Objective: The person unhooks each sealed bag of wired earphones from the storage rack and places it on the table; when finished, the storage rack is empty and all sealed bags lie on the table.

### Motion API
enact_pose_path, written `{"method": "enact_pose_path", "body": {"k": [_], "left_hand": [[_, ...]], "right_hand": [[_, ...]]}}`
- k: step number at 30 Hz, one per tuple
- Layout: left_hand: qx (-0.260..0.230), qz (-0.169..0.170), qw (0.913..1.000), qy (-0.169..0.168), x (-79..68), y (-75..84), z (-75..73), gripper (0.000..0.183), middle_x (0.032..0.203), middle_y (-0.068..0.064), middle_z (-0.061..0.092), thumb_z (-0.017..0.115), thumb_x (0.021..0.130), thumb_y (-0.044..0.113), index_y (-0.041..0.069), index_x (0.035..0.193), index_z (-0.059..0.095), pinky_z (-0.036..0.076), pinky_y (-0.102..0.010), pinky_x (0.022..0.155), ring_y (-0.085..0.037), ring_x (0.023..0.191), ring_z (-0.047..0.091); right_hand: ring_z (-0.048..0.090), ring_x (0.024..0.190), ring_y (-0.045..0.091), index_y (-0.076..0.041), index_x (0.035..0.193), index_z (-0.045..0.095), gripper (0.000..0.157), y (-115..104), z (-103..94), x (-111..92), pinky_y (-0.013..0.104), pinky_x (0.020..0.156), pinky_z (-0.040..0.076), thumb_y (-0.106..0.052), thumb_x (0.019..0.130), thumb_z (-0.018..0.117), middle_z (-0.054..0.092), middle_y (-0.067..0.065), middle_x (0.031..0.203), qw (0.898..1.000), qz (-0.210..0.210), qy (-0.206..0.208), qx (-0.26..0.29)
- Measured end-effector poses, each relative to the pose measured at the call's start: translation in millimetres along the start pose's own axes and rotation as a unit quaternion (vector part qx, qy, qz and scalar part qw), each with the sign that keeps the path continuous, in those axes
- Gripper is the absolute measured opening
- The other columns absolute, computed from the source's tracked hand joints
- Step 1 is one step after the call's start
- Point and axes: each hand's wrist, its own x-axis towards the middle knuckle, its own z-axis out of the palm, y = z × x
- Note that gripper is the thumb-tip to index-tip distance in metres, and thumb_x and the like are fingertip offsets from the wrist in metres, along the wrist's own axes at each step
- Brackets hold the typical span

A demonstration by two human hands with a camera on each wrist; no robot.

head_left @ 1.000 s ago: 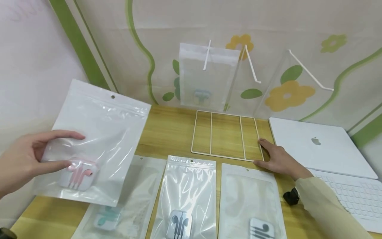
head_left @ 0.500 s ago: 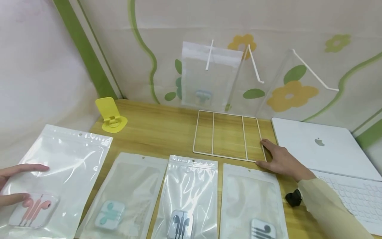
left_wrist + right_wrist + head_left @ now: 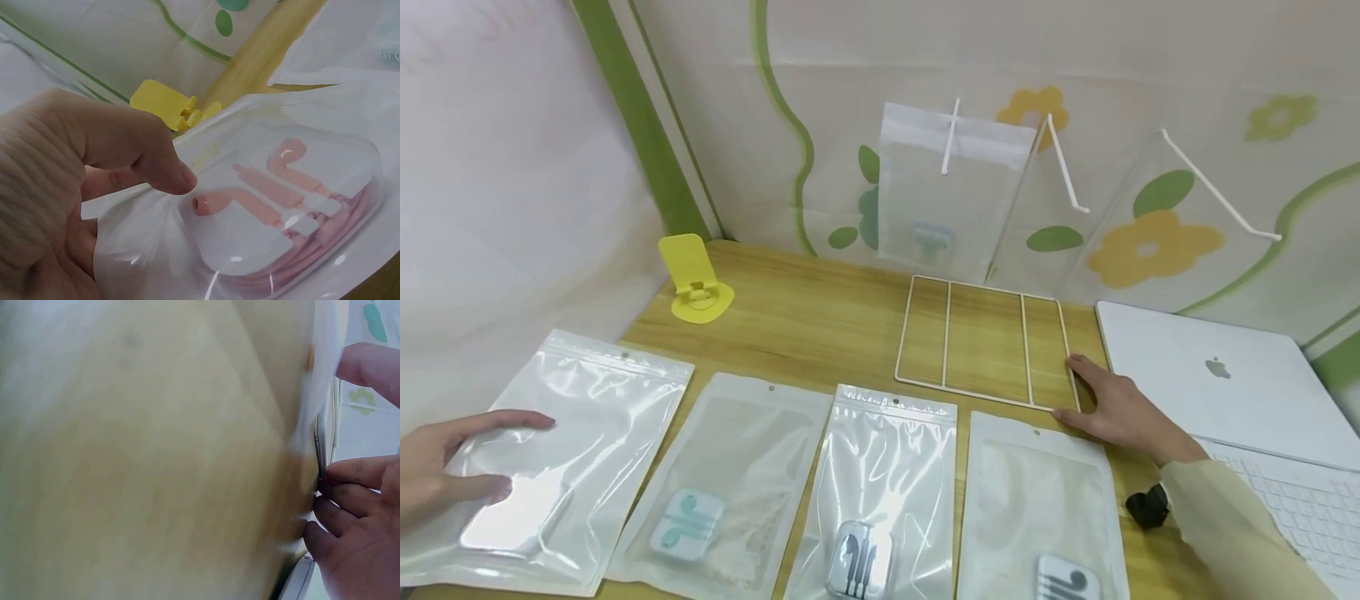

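Note:
My left hand (image 3: 460,458) holds a clear-fronted white zip bag (image 3: 602,392) low at the table's left side. In the left wrist view its thumb lies on the plastic beside pink wired earphones (image 3: 256,200) in a clear case; the other fingers are partly hidden. Glare washes out this case in the head view. My right hand (image 3: 1123,408) holds the front right corner of a white wire display rack (image 3: 988,392), thumb and fingers at the wires. From one upper prong (image 3: 951,137) hangs a frosted bag (image 3: 955,192) with a pale blue item.
Beside the held bag lie bags with mint earphones (image 3: 760,433), dark earphones (image 3: 895,442) and black earphones (image 3: 1037,475). A yellow phone stand (image 3: 695,283) stands back left. At right are a white laptop (image 3: 1210,367), a keyboard (image 3: 1292,500) and a black object (image 3: 1147,507).
My left hand has lowered the bag of pink earphones from mid-air to the left of the row, uncovering the mint earphones and the yellow stand. My right hand stays at the rack's corner.

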Motion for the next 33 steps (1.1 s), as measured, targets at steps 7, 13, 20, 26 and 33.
{"method": "enact_pose_path", "body": {"k": [7, 13, 20, 26, 33], "left_hand": [[0.102, -0.016, 0.9945, 0.017, 2.6, 4.6, 7.8, 0.076, 0.108, 0.046, 0.042, 0.089, 0.050, 0.014, 0.028, 0.120, 0.065, 0.029, -0.014, 0.072, 0.022, 0.092, 0.038], [0.183, 0.013, 0.9823, 0.037, 10.5, 24.3, 15.9, 0.069, 0.101, 0.000, 0.060, 0.092, 0.045, 0.023, 0.034, 0.108, 0.067, 0.030, -0.016, 0.063, 0.019, 0.088, 0.032], [0.205, 0.009, 0.9781, 0.036, 18.0, 32.3, 27.7, 0.063, 0.103, -0.029, 0.056, 0.091, 0.044, 0.016, 0.019, 0.104, 0.069, 0.034, -0.021, 0.062, -0.003, 0.094, 0.039], [0.202, -0.007, 0.9789, 0.028, 19.9, 35.1, 31.2, 0.063, 0.102, -0.035, 0.057, 0.087, 0.046, 0.009, 0.007, 0.106, 0.068, 0.041, -0.033, 0.066, -0.038, 0.099, 0.045], [0.208, 0.006, 0.9774, 0.038, 23.4, 47.4, 35.3, 0.058, 0.117, -0.038, 0.047, 0.080, 0.051, 0.004, 0.004, 0.108, 0.065, 0.040, -0.063, 0.067, -0.051, 0.104, 0.042]], "right_hand": [[0.037, 0.130, 0.055, 0.008, 0.146, 0.031, 0.093, -0.7, -0.4, 1.8, 0.065, 0.100, 0.036, -0.052, 0.085, 0.068, 0.032, 0.032, 0.149, 1.000, 0.000, -0.009, 0.000], [0.038, 0.129, 0.055, 0.008, 0.146, 0.030, 0.093, -1.1, -0.7, 2.9, 0.065, 0.100, 0.036, -0.052, 0.085, 0.067, 0.032, 0.032, 0.149, 1.000, 0.000, -0.008, -0.003], [0.037, 0.129, 0.056, 0.008, 0.146, 0.030, 0.092, -1.7, -2.0, 0.7, 0.066, 0.100, 0.036, -0.050, 0.085, 0.067, 0.032, 0.032, 0.149, 1.000, 0.001, -0.007, -0.003], [0.036, 0.129, 0.056, 0.008, 0.146, 0.030, 0.093, -2.1, -2.2, 0.7, 0.066, 0.100, 0.036, -0.052, 0.085, 0.067, 0.032, 0.032, 0.149, 1.000, 0.001, -0.008, -0.001], [0.035, 0.129, 0.057, 0.007, 0.147, 0.029, 0.093, -0.2, -2.2, 1.8, 0.067, 0.100, 0.035, -0.051, 0.085, 0.067, 0.030, 0.032, 0.150, 1.000, 0.003, -0.012, 0.001]]}}
